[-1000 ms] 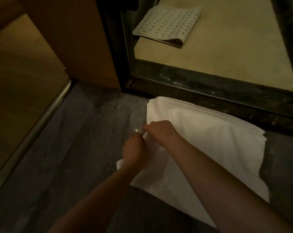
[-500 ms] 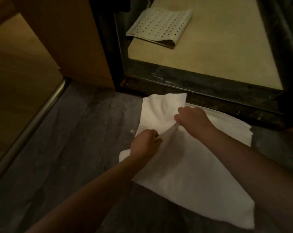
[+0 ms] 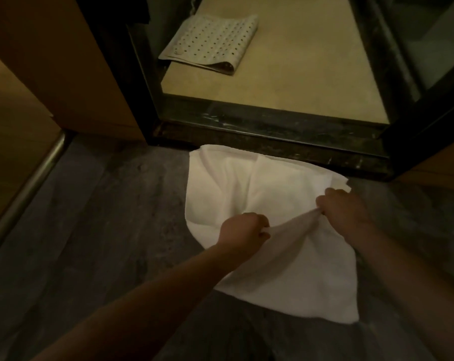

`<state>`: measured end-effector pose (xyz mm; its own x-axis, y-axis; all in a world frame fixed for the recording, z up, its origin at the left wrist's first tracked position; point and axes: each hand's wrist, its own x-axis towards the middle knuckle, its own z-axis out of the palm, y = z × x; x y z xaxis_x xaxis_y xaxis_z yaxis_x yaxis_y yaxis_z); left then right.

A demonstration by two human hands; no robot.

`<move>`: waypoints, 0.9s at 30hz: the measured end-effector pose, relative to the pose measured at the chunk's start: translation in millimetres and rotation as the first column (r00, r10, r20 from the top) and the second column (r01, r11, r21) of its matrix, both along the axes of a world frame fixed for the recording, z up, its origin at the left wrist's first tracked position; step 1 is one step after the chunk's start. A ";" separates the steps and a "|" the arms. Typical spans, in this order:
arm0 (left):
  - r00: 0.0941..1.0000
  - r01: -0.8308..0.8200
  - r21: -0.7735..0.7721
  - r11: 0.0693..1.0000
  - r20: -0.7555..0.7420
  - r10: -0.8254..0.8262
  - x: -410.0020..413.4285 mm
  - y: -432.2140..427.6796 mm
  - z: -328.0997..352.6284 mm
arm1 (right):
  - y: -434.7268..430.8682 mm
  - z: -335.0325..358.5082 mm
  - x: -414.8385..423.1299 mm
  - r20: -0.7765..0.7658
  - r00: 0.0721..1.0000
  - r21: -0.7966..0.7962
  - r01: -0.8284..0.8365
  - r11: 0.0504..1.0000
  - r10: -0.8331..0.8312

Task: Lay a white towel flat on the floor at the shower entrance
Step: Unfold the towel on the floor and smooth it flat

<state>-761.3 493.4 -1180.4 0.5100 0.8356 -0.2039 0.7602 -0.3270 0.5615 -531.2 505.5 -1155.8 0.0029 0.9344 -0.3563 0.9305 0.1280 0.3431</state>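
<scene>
Forearms enter from the bottom edge, bare, converging over the white towel [image 3: 286, 269] on the dark stone floor [image 3: 103, 217]. Left hand [image 3: 243, 231] is clenched on a pinch of cloth at the near middle; right hand [image 3: 344, 213] grips a second pinch toward the right, and the fabric between the two stands up off the floor as a taut ridge. A second ago both hands were bunched together at the left edge of a folded stack; half a second ago they had begun to separate with one flap lifted. They are now well apart, and a layer has been drawn open toward the right, so the unfolding is judged under way but incomplete: creases and doubled layers remain along the far edge. Towel's far edge lies just beside the dark threshold [image 3: 272, 142] of the shower, so placement appears correct; only flattening is outstanding. Beyond the threshold, the pale shower floor [image 3: 312, 74] carries a perforated bath mat [image 3: 213, 40], partly folded, well apart from the towel. A wooden panel [image 3: 64, 74] stands to the left.
</scene>
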 end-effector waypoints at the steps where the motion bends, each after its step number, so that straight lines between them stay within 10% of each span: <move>1: 1.000 -0.010 -0.012 1.000 -0.014 0.010 -2.4 -0.1 -1.3 | 0.7 -1.4 -4.6 -0.032 0.999 0.008 -0.010 1.000 0.010; 6: 0.997 -0.013 -0.058 0.998 -0.080 0.008 -34.6 -0.9 -6.3 | 14.4 -7.9 -36.8 -0.227 0.951 0.083 -0.194 0.977 0.208; 15: 0.939 -0.050 -0.009 0.999 -0.341 0.044 -91.7 19.2 2.6 | 35.7 -25.4 -51.3 -0.100 0.934 -0.004 -0.346 0.938 0.344; 27: 0.959 -0.113 0.056 0.992 -0.254 0.123 48.5 47.9 -18.0 | 38.1 -25.4 -49.5 -0.100 0.956 -0.022 -0.281 0.960 0.277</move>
<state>-712.7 541.3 -1198.5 0.3423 0.8971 -0.2793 0.9113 -0.2447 0.3311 -580.8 543.6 -1181.2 -0.2912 0.8798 -0.3758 0.8840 0.3976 0.2458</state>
